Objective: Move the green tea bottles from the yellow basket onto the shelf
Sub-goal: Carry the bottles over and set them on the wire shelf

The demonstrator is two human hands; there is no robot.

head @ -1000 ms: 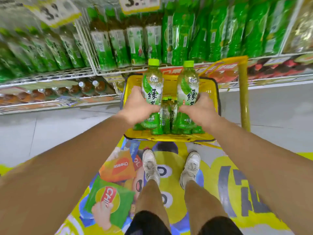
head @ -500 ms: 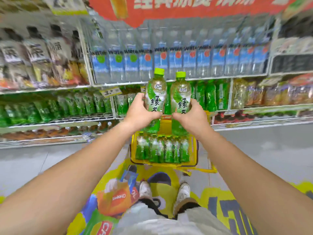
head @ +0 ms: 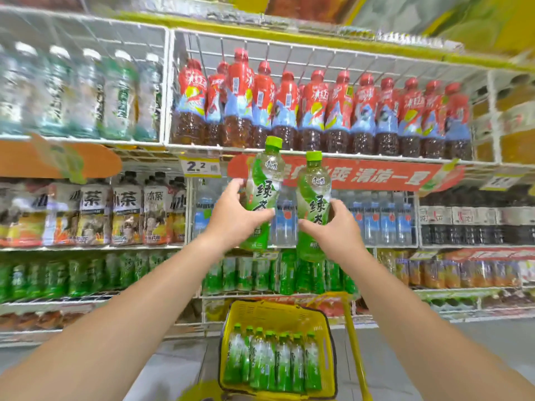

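Before the water bottles (head: 285,224), each hand (head: 236,217) (head: 335,227) grips a green tea bottle (head: 265,186) (head: 314,204).

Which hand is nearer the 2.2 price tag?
Left. The left hand sits just below and right of the price tag; the right hand is farther right, beyond both held bottles.

Two green tea bottles raised in front of the shelving, both upright, green caps, clear shoulders, green labels with large characters. Left bottle (head: 264,192) sits slightly higher, tilted a little; right bottle (head: 313,206) just beside it, not touching. Yellow basket (head: 278,314) low on the floor, a row of capped green tea bottles (head: 273,361) standing upright inside.
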